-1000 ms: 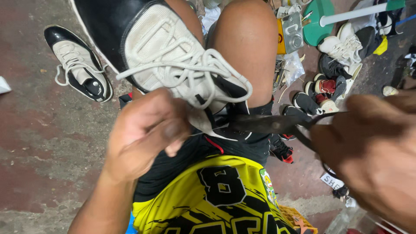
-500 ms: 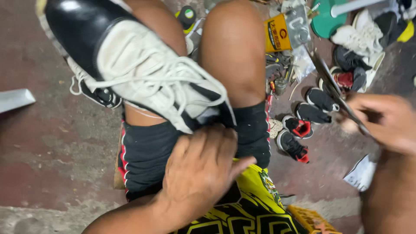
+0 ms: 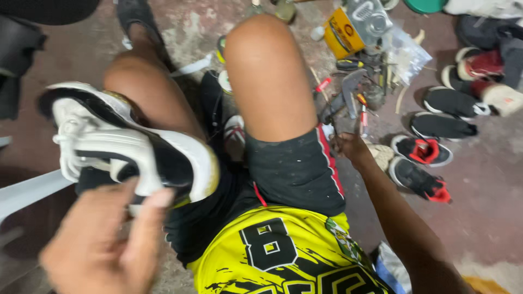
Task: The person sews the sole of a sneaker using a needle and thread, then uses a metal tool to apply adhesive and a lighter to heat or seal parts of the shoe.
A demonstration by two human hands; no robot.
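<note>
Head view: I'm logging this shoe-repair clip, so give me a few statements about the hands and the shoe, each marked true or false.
1. The left hand is at the heel end of the black-and-white sneaker. True.
2. The sneaker lies on the floor. False: it rests on the person's left thigh.
3. The right hand reaches down beside the right knee, near the tools on the floor. True.
4. The right hand holds up a yellow can. False: the yellow can stands on the floor, beyond the tools.

Light is dim and warm, falling from above onto the knees. The left hand (image 3: 103, 245) is smeared with motion blur, as is the shoe (image 3: 131, 147) it grips. Far corners darken; deep shadow pools between the legs.
</note>
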